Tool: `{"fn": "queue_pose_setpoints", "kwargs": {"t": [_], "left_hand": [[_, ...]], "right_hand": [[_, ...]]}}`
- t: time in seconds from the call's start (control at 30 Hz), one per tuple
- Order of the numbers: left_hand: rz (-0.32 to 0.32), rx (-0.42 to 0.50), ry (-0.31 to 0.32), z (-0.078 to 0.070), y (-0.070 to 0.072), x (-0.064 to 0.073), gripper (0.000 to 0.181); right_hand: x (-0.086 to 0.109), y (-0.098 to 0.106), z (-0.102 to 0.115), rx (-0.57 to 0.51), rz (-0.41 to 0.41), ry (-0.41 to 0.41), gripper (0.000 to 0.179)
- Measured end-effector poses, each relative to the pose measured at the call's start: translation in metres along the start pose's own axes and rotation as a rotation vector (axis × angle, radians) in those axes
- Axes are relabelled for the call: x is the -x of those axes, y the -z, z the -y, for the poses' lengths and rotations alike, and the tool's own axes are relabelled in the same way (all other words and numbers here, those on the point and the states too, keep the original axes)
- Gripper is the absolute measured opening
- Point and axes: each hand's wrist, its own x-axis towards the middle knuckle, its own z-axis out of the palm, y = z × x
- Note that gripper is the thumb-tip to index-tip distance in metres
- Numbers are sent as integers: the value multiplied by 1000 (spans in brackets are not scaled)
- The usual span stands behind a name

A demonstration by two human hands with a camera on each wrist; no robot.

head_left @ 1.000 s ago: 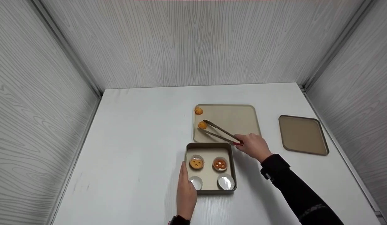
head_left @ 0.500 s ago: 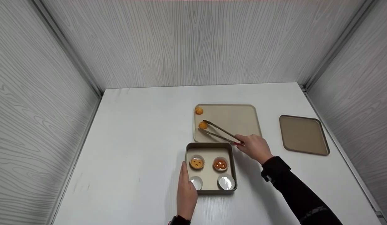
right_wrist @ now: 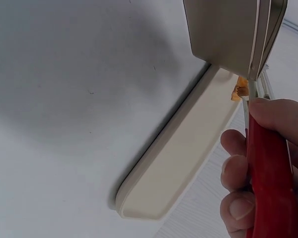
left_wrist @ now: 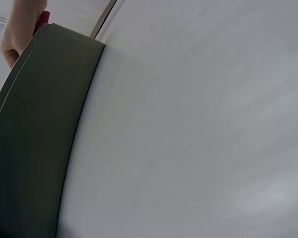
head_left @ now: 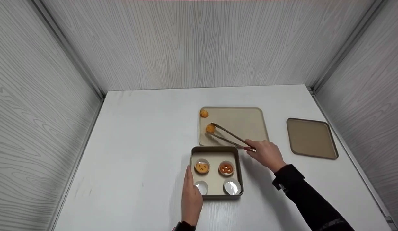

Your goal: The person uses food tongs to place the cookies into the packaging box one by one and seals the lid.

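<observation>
In the head view, the right hand grips metal tongs by their red handle, which the right wrist view shows with fingers curled round it. Between the tong tips sits an orange-brown cookie over the large beige tray; whether it touches the tray I cannot tell. A second small cookie lies at that tray's far left corner. The left hand rests with straight fingers along the left wall of a square baking tin. Inside are white paper cups, two of them holding a face-patterned cookie and a reddish cookie.
A smaller brown tray lies at the right of the white table. Two paper cups without cookies, one of them a right-hand cup, stand in the tin's near half. Grey wood-grain panels enclose the table's back and sides.
The right hand and tongs have shifted slightly right, and the cookie between the tips has moved a little with them. The left hand and tin stay in place.
</observation>
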Motion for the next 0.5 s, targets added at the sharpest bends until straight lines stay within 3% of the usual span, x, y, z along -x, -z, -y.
{"fn": "queue_pose_setpoints", "kwargs": {"t": [0.5], "left_hand": [[1, 9, 18, 0, 0, 1, 63]], "right_hand": [[21, 23, 0, 12, -19, 3, 33]]}}
